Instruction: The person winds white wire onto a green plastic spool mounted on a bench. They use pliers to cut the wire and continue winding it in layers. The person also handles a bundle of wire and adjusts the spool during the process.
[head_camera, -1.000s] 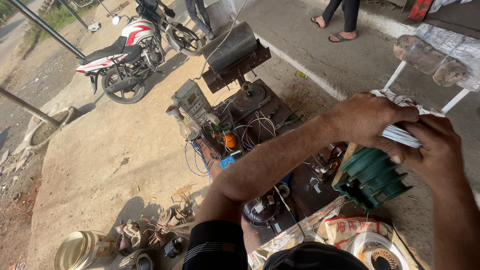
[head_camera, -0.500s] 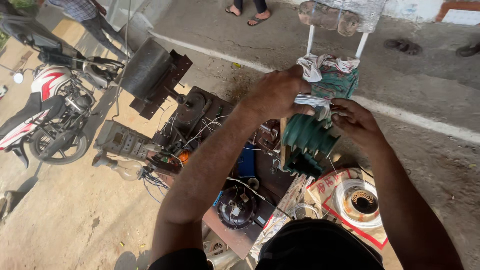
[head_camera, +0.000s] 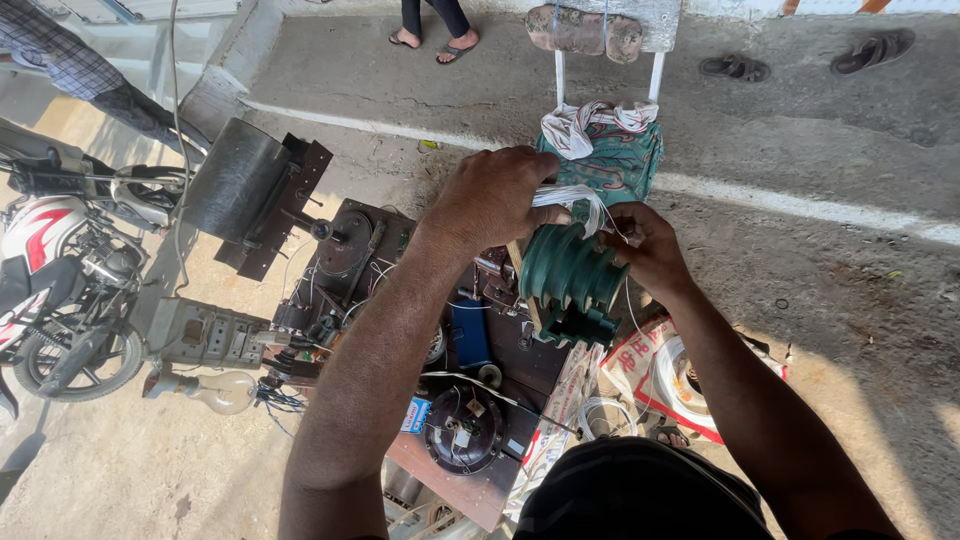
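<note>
The person's left hand (head_camera: 495, 200) is curled over a bundle of white cord (head_camera: 570, 197), fingers closed round it with the thumb tucked beneath. The right hand (head_camera: 648, 245) grips the far side of the same cord, its fingers folded and mostly hidden behind the green ribbed spool (head_camera: 572, 275) that sits directly under both sets of fingers. How tightly the right fingertips pinch the cord cannot be made out.

Below the right fingers, toward the person's body, lies a flat red-and-white package (head_camera: 640, 365) with print on it, holding a coil of white wire (head_camera: 685, 365); its lower edge is cut off by the right forearm. Under the left forearm a small blue-and-white box (head_camera: 415, 415) lies on a brown board (head_camera: 470, 480), beside a round black part (head_camera: 462, 432). A blue rectangular block (head_camera: 467, 332) stands just below the left fingers.

Beyond the fingers a patterned green cloth (head_camera: 620, 160) with a white rag (head_camera: 590, 122) on it covers a white-legged stool (head_camera: 605, 70). Left of the left fingers stand a dark machine with a drum (head_camera: 245, 190) and a glass bulb (head_camera: 225, 392); a motorcycle (head_camera: 55, 290) is cut off at the frame's edge. The tangle of wires by the machine is too crowded to sort out.
</note>
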